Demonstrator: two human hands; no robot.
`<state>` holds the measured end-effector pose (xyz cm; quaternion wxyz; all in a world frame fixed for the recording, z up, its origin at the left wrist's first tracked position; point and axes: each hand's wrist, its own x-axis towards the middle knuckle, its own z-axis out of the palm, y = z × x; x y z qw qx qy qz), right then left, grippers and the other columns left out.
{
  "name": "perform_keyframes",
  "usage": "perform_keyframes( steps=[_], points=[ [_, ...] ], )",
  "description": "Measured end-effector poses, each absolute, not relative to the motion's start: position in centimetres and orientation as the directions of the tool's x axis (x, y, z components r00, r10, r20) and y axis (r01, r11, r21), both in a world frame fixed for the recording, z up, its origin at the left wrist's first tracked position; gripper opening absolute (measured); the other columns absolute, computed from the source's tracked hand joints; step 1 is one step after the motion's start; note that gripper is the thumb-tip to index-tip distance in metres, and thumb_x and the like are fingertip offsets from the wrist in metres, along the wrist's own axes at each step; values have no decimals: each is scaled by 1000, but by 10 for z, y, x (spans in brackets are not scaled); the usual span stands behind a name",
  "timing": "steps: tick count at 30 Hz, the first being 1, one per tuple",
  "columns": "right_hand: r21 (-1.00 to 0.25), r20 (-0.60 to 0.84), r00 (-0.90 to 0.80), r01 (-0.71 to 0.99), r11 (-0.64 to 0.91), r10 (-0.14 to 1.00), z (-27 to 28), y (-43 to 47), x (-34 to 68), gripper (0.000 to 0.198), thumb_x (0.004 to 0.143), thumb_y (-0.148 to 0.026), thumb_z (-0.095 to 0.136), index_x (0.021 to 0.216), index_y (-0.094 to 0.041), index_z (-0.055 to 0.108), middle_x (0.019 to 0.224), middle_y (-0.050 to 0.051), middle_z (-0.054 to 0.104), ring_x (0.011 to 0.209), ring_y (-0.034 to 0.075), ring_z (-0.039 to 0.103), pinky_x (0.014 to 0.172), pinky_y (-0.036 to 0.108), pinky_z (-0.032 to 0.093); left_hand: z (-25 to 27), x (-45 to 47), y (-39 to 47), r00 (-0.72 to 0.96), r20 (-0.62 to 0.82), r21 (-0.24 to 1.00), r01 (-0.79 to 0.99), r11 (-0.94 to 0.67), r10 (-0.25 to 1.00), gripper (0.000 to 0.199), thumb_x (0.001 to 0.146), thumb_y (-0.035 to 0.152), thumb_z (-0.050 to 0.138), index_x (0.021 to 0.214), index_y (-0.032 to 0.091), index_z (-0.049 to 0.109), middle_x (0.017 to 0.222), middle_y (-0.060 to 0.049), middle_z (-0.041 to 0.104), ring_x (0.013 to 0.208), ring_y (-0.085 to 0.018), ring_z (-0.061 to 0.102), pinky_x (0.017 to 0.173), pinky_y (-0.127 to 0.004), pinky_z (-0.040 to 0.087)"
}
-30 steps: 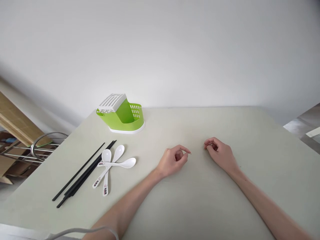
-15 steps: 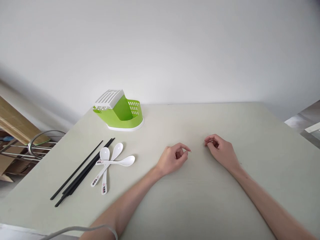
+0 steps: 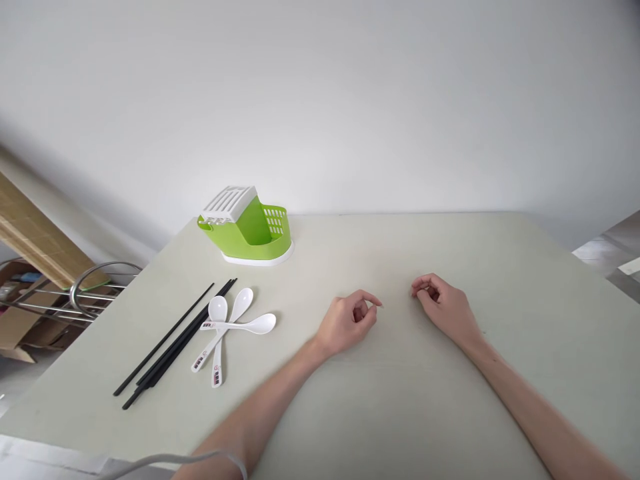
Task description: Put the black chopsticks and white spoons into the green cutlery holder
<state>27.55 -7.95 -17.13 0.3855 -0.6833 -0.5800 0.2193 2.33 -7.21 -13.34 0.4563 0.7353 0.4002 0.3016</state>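
Observation:
My left hand (image 3: 347, 322) rests on the table, its fingers loosely curled with a gap between forefinger and thumb; it holds nothing. To its right, my right hand (image 3: 444, 307) lies on the table too, loosely curled with no object in it. A space separates the two hands. Nearest to my left hand are three white spoons, one of them a crosswise spoon (image 3: 260, 324) lying over the others. Several black chopsticks (image 3: 175, 350) lie left of the spoons, partly under a spoon. Behind them stands a green cutlery holder (image 3: 257, 250) with a white slotted top.
The pale table (image 3: 400, 393) meets a white wall (image 3: 350, 100) at the back. Off its left side are a metal rack (image 3: 83, 293), a long cardboard piece (image 3: 45, 233) and an opened box. A grey cable (image 3: 170, 459) crosses my left forearm.
The view has shifted slightly, so the holder, spoons and chopsticks appear a little further right. Both hands keep nearly the same pose.

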Motion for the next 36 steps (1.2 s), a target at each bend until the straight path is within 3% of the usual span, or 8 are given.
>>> perform_keyframes(
  steps=[30, 33, 36],
  points=[
    [-784, 158, 206, 620, -4, 966, -172, -79, 273, 18, 83, -29, 51, 92, -27, 66, 87, 2, 78, 67, 19, 64, 68, 31, 47, -133, 22, -75, 521, 136, 839, 391, -377, 843, 20, 96, 26, 53, 106, 19, 69, 61, 8, 48, 54, -9, 46, 58, -23, 39],
    [-787, 139, 210, 617, -21, 968, -171, -79, 273, 17, 83, -28, 51, 91, -27, 66, 87, 1, 78, 65, 18, 62, 65, 31, 46, -129, 6, -85, 546, 154, 777, 447, -442, 823, 22, 99, 27, 51, 109, 20, 69, 60, 8, 47, 53, -9, 45, 59, -23, 40],
    [-786, 126, 206, 618, -29, 970, -169, -79, 272, 16, 83, -28, 51, 91, -27, 66, 88, 0, 78, 64, 18, 62, 64, 30, 46, -117, -35, -100, 552, 186, 627, 570, -530, 813, 25, 101, 27, 48, 114, 23, 69, 60, 8, 49, 53, -10, 45, 59, -23, 39]
  ],
)
